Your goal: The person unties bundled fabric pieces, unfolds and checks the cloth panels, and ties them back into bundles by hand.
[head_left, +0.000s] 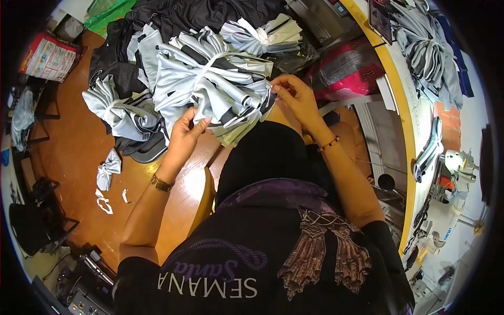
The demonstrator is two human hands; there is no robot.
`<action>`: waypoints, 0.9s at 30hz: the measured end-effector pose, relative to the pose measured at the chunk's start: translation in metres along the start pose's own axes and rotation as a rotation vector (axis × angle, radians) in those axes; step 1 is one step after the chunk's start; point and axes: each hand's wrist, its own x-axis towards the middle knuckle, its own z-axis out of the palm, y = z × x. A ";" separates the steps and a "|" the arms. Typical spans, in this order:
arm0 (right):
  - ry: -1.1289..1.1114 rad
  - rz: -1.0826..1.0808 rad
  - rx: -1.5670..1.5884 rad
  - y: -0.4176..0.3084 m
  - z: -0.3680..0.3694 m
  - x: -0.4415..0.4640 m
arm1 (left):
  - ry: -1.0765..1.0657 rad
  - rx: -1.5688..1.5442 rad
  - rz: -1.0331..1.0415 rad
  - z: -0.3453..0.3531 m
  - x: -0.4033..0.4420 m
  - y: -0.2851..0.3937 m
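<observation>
Lying partly over dark garments (152,17), the tied fabric bundle (210,86) is pinched at its edges by left hand (186,131) and right hand (297,98), edge-straightening apparently in hand, fine fingertip control seemingly required next.

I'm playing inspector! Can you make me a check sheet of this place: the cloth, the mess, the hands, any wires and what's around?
Surface: the cloth lies on a pile of black fabric; what holds that up is hidden. The floor is brown and shiny.
Job's things: one big tied bundle of pale cloth, with smaller tied bundles beside it.
Clutter: a small tied piece and white scraps on the floor.
Hands: left hand grips the big bundle's near edge; right hand is at its right edge, grip unclear.
Cables: too small and dark to tell.
Surroundings: yellow-edged table with a sewing machine, right; red-and-white bag, upper left.
</observation>
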 end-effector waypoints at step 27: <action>-0.403 -0.752 -0.810 -0.053 0.058 0.027 | 0.030 -0.059 0.115 0.030 -0.010 -0.043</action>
